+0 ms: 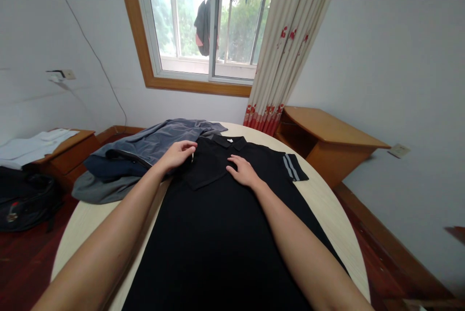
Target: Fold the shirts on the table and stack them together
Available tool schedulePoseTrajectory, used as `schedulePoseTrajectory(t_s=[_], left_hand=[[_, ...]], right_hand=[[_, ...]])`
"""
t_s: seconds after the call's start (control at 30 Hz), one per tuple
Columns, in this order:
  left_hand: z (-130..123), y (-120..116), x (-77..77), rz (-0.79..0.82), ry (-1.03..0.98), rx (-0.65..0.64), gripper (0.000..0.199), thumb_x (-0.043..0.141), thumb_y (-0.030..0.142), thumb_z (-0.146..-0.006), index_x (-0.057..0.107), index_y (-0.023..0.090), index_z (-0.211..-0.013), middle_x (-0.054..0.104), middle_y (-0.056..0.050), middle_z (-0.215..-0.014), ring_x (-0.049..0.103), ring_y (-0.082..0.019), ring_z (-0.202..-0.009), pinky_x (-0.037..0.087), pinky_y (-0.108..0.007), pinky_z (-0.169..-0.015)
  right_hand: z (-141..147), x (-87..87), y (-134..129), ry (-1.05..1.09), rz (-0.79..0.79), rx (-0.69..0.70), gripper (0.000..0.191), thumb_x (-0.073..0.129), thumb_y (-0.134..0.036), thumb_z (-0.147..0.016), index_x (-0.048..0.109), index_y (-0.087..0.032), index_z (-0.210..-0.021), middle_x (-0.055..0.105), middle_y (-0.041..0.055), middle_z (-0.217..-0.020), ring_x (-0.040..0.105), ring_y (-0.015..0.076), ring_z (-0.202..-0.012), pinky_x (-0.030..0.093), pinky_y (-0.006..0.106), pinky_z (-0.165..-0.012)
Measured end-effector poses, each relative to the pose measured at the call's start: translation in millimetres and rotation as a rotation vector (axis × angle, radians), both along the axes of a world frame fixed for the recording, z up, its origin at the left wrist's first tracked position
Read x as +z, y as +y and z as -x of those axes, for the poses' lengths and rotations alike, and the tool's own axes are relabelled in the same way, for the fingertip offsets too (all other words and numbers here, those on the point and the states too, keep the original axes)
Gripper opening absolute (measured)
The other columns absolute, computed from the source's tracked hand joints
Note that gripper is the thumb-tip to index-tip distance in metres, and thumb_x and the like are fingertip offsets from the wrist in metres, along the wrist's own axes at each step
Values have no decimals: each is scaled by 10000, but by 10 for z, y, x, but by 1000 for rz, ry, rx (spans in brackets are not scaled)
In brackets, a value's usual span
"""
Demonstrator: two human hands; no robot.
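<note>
A black polo shirt lies spread on the round pale table, its collar toward the window. My left hand is closed on the shirt's left sleeve, which is folded inward over the chest; a bit of light trim shows under the fingers. My right hand rests on the chest below the collar, fingers a little apart and holding nothing. The right sleeve, with two grey stripes, lies stretched out toward the table's right edge.
Grey and navy clothes are piled at the table's back left. Beyond stand a wooden desk on the right, a curtain, and a cabinet with papers. A black bag sits at far left.
</note>
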State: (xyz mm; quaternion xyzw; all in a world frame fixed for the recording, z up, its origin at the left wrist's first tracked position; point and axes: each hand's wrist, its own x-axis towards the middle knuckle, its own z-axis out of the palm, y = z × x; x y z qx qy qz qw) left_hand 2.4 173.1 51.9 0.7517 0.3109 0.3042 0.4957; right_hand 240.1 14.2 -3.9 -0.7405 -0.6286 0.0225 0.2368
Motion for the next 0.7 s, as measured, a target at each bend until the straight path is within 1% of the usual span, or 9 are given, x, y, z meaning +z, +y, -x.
schedulePoseTrajectory(t_s=[0.07, 0.17, 0.23, 0.3, 0.37, 0.43, 0.53, 0.63, 0.7], left_hand=[[7, 61, -125, -189, 205, 42, 377, 662, 382, -826, 730, 152, -1117, 755, -117, -1103, 698, -273, -1052, 517, -403, -980], [15, 101, -295, -444, 421, 41, 374, 570, 346, -875, 720, 167, -1167, 709, -118, -1254, 639, -270, -1192, 447, -391, -1065], [15, 96, -388, -581, 523, 41, 377, 531, 345, -901, 704, 197, -1202, 641, -106, -1377, 559, -265, -1308, 372, -429, -1128], [16, 85, -463, -676, 601, 67, 371, 487, 346, -934, 690, 234, -1224, 567, -87, -1468, 485, -264, -1380, 291, -498, -1163], [22, 76, -517, -724, 649, 93, 366, 436, 341, -967, 689, 263, -1220, 514, -69, -1517, 453, -266, -1401, 244, -544, -1163], [30, 72, -550, -747, 667, 104, 371, 407, 337, -984, 695, 274, -1209, 494, -59, -1535, 449, -268, -1398, 236, -549, -1154], [39, 61, -567, -770, 670, 116, 362, 432, 356, -977, 702, 269, -1202, 495, -60, -1534, 459, -279, -1380, 242, -541, -1141], [43, 25, -563, -781, 638, 130, 352, 450, 386, -969, 717, 267, -1164, 530, -68, -1505, 473, -287, -1359, 245, -543, -1129], [47, -23, -551, -775, 583, 140, 367, 408, 382, -987, 731, 263, -1115, 606, -66, -1427, 503, -274, -1325, 242, -533, -1128]], right_hand=[[-3, -12, -3, -4, 0, 3, 447, 549, -387, -970, 602, -166, -1356, 521, 120, -1498, 458, 223, -1403, 327, 381, -1184], [-14, -34, -7, -8, 10, 9, 475, 525, -399, -982, 574, -156, -1388, 497, 123, -1519, 432, 225, -1423, 302, 392, -1199], [-26, -51, -11, -7, 28, 8, 487, 502, -418, -992, 559, -169, -1406, 472, 112, -1541, 406, 235, -1441, 286, 423, -1206], [-44, -70, -16, -7, 43, 6, 489, 484, -434, -996, 553, -190, -1415, 452, 102, -1557, 381, 247, -1457, 270, 456, -1211], [-69, -90, -26, -7, 46, 3, 485, 477, -439, -997, 555, -205, -1415, 441, 101, -1564, 368, 255, -1466, 258, 481, -1212], [-101, -110, -48, -9, 42, 0, 480, 476, -438, -997, 558, -214, -1413, 439, 101, -1566, 362, 260, -1469, 252, 495, -1213], [-153, -128, -113, -16, 40, -1, 480, 468, -443, -1000, 558, -217, -1414, 441, 99, -1564, 361, 261, -1471, 251, 499, -1214], [-193, -128, -203, -28, 51, -11, 486, 461, -445, -1003, 555, -207, -1416, 438, 101, -1566, 365, 262, -1469, 255, 495, -1214], [-206, -122, -260, -31, 57, -18, 487, 460, -450, -1003, 554, -211, -1418, 436, 101, -1568, 363, 260, -1471, 255, 491, -1215]])
